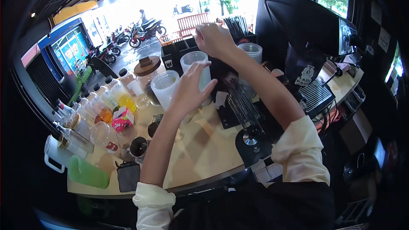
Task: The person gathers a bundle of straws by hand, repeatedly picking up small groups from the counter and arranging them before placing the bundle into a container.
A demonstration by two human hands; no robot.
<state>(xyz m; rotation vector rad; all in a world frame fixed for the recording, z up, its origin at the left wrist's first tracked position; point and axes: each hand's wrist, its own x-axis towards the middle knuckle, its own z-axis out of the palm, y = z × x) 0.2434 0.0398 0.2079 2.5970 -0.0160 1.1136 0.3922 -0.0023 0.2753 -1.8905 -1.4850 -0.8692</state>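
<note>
My left hand (190,87) is raised over the counter, thumb and fingers apart, with nothing in it. It overlaps a tall stack of clear plastic cups (195,58), and a second cup stack (165,84) stands just left of it. Farther forward, my right hand (214,39) has its fingers curled closed above a black compartment organizer (172,55); whatever they hold, if anything, is hidden. Dark straws (235,24) stand upright to the right of that hand. Another cup stack (250,52) is behind my right forearm.
Syrup bottles (123,98), a wooden-lidded jar (148,74), a pink box (122,119) and a green pitcher (87,172) line the left of the wooden counter (204,153). Long bar spoons (245,106) and a metal tamper (250,139) lie right. A coffee machine (315,98) stands beyond.
</note>
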